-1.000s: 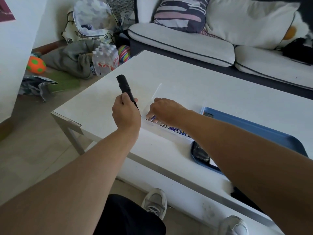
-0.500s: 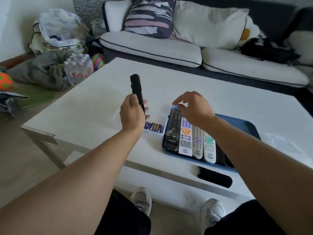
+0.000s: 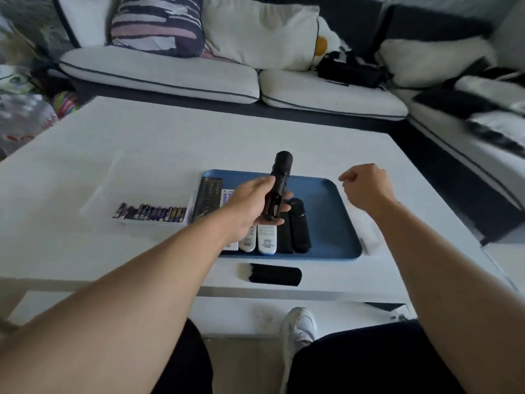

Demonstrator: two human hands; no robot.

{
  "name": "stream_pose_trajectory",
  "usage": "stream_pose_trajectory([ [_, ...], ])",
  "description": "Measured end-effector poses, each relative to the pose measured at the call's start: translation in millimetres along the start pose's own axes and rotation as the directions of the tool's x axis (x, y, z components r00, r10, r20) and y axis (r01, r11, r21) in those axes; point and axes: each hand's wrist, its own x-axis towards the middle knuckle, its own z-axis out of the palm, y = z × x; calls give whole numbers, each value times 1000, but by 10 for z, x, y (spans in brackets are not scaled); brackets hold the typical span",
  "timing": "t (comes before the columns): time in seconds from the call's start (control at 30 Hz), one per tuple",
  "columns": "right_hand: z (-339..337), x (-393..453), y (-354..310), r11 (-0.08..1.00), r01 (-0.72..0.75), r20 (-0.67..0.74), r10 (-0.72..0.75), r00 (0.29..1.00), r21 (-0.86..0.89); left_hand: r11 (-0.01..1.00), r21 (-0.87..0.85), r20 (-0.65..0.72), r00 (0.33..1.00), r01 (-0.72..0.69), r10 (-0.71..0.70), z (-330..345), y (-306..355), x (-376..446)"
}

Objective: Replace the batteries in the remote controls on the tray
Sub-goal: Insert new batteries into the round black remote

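Left hand (image 3: 250, 207) fingers clamp a slim black plastic remote (image 3: 277, 189) above the blue rectangular tray (image 3: 335, 223); right hand (image 3: 365, 186) hangs loosely curled, empty.

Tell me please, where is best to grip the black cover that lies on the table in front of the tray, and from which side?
Probably from above, across its short width near the middle. The black cover lies flat and lengthwise along the table's near edge, apart from the tray, so both long sides are free. The right hand holds nothing; the left hand holds a black remote.
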Motion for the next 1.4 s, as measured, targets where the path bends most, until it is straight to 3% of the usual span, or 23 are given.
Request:
stream_pose_trajectory([
  [0.13,-159,88,502,982,-106,-28,103,994,-154,997,76,87,996,18,-24,243,-106,137],
  [0.23,-180,112,737,902,-85,163,168,972,-423,991,134,108,994,13,-27,365,-180,261],
  [0.3,-137,18,734,832,5,310,202,929,-555,991,136,88,996,3,-15,379,-192,298],
  [0.4,-122,-86,789,830,105,498,222,838,-547,991,134,71,997,-2,-8,487,-215,363],
  [0.53,-136,-156,718,810,216,549,151,822,-546,991,134,55,998,-9,1,547,-246,395],
  [0.73,69,13,946,881,54,523,228,822,-469,989,147,34,999,-4,-1,536,-241,357],
  [0.9,-18,-7,970,943,0,502,177,847,-334,990,142,20,1000,5,-8,446,-181,294],
  [1.0,-152,-34,968,993,-98,410,113,905,-58,986,168,35,999,18,-24,370,-149,251],
  [1.13,-287,-90,782,946,-128,244,55,968,296,982,186,59,998,27,-39,298,-84,151],
  [1.2,-311,-136,596,824,-202,276,59,959,529,985,170,72,996,33,-46,263,-49,84],
  [1.27,-355,-204,389,550,-377,442,16,897,745,988,148,94,994,39,-54,239,-22,29],
  [1.33,-368,-265,156,342,-522,582,-100,807,782,989,143,105,993,38,-53,198,13,-28],
  [1.4,-337,-315,-61,360,-556,640,-176,748,749,989,144,109,992,42,-58,161,40,-79],
])
